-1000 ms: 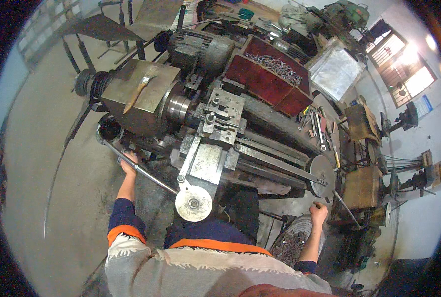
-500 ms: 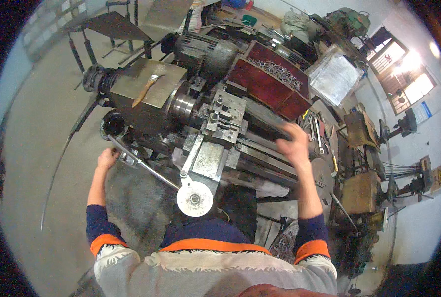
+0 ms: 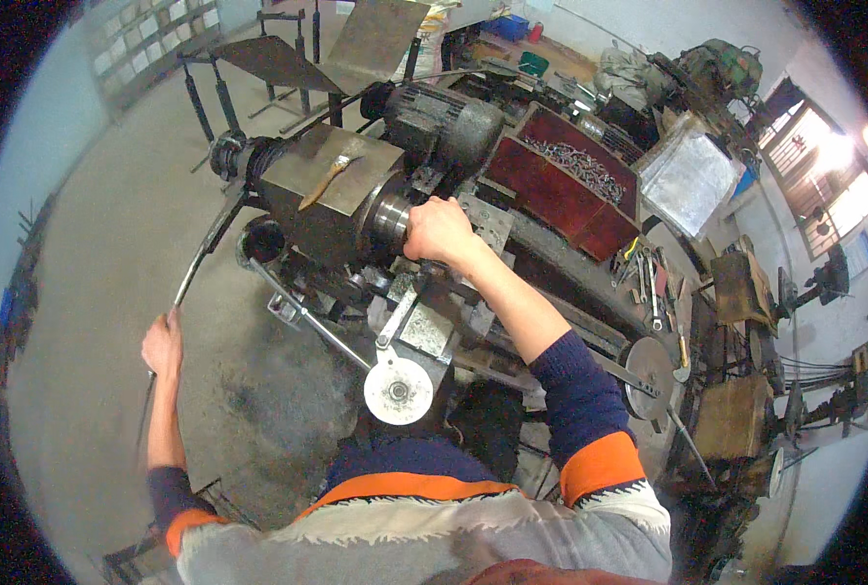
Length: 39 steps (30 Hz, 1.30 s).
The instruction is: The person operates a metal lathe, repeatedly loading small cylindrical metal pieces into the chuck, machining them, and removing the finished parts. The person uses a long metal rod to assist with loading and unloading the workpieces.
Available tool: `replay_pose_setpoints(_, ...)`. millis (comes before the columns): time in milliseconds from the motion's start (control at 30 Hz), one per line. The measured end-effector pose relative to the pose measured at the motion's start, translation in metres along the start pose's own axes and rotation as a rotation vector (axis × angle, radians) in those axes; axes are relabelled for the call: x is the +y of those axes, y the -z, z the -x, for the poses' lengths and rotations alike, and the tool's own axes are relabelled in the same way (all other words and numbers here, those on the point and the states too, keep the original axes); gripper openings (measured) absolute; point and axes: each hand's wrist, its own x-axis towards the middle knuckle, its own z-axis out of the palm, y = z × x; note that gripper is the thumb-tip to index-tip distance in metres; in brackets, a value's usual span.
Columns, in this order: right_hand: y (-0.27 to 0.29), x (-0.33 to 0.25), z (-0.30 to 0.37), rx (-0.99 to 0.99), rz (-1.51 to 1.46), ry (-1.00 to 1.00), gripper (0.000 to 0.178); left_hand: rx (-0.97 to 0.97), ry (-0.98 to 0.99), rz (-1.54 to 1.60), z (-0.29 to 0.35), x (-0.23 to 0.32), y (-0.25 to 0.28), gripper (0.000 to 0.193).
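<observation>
A small metal lathe stands before me, its boxy headstock at the upper left with a wooden-handled brush lying on top. My left hand is closed around a long metal rod that reaches out from the headstock's left end. At the bright round spindle nose, my right hand is closed at its front face; whatever lies in the fingers is hidden. Below the right forearm are the tool slide and a pale round handwheel.
Behind the lathe sit an electric motor and a dark red box holding several small metal parts. Wrenches and other hand tools lie at the right. A second metal rod slants toward the handwheel. More machines line the right wall.
My left hand has moved left from near the slanted rod's bracket and now grips the long rod. The right hand has swung left from above the bed to the spindle nose.
</observation>
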Motion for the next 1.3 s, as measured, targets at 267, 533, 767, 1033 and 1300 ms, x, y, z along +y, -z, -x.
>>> replay_pose_setpoints(267, 0.009, -0.009, -0.002, -0.113, 0.040, -0.012, 0.028, -0.026, -0.046, 0.043, 0.062, 0.041, 0.033, 0.047)
replay_pose_setpoints(533, 0.014, -0.007, 0.008, -0.105, 0.168, -0.032, 0.027, 0.024, -0.068, 0.046, 0.055, 0.037, 0.018, 0.038)
replay_pose_setpoints(767, 0.005, 0.001, 0.141, 0.485, -0.669, 0.324, 0.040, 0.063, -0.561, 0.334, 0.076, 0.091, 0.068, 0.027)
replay_pose_setpoints(1033, -0.019, -0.008, 0.226, 0.519, -1.148, 0.347, 0.043, -0.743, -1.201, 1.245, 0.161, 0.267, 0.106, 0.026)
replay_pose_setpoints(1300, -0.024, 0.013, 0.255, 0.588, -1.231, 0.238, 0.042, -1.220, -1.158, 1.459, 0.212, 0.318, 0.097, 0.024)
